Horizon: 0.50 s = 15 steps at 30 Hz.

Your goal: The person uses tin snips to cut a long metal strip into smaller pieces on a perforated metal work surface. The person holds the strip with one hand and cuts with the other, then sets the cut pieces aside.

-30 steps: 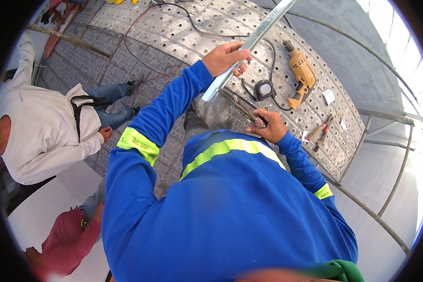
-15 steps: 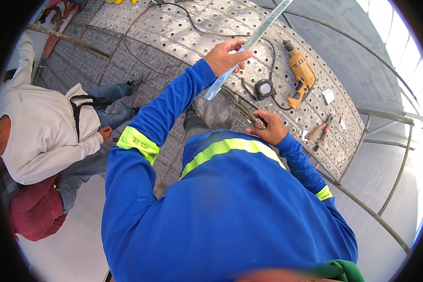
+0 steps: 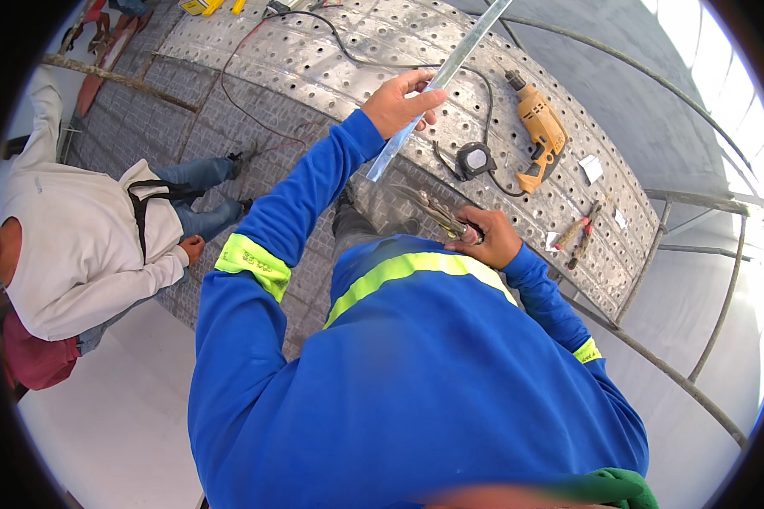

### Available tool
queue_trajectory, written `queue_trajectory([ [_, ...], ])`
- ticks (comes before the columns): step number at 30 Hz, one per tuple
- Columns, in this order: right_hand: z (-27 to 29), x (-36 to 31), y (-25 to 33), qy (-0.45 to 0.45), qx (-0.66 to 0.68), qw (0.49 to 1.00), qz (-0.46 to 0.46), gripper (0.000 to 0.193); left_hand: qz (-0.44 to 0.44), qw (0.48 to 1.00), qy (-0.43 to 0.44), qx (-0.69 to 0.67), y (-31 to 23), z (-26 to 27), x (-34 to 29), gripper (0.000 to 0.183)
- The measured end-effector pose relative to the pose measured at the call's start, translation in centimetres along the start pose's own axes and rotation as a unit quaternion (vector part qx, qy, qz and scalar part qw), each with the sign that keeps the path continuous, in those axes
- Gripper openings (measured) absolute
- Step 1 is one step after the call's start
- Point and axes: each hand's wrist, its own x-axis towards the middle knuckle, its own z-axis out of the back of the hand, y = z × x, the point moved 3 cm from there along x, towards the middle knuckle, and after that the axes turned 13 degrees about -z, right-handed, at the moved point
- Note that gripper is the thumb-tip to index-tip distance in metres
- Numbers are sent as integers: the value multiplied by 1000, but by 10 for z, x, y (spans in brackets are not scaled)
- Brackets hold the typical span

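Observation:
My left hand [image 3: 401, 104] is closed around a long, narrow metal strip [image 3: 463, 53] with a bluish sheen on its near part. The strip slants from the far edge of the view down toward my body, and its near end is free in the air. Close to my waist, my right hand [image 3: 490, 240] grips the handles of metal snips [image 3: 437, 212]. Their blades point up and to the left, below the strip's near end and apart from it. My palm and fingers partly cover the handles.
On the perforated metal platform [image 3: 407, 38] lie an orange corded drill [image 3: 541, 127], a black tape measure [image 3: 474, 159], red-handled hand tools [image 3: 581, 235] and paper scraps [image 3: 591, 169]. Metal railings [image 3: 688, 384] border the right side. At left sits a person in a white top [image 3: 93, 246].
The snips have turned in my right hand, so their blades show more broadly. My left hand and the strip have shifted slightly left. The person's maroon-clad neighbour has moved mostly out of sight.

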Motion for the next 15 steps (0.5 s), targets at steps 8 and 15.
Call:
queue_trajectory([
  [8,2,-19,-47,-1,121,987,-109,38,3,992,9,-129,-3,22,-1,61],
  [15,-18,-30,-67,-35,218,968,-117,39,65,965,-2,-255,36,-7,-19,63],
])
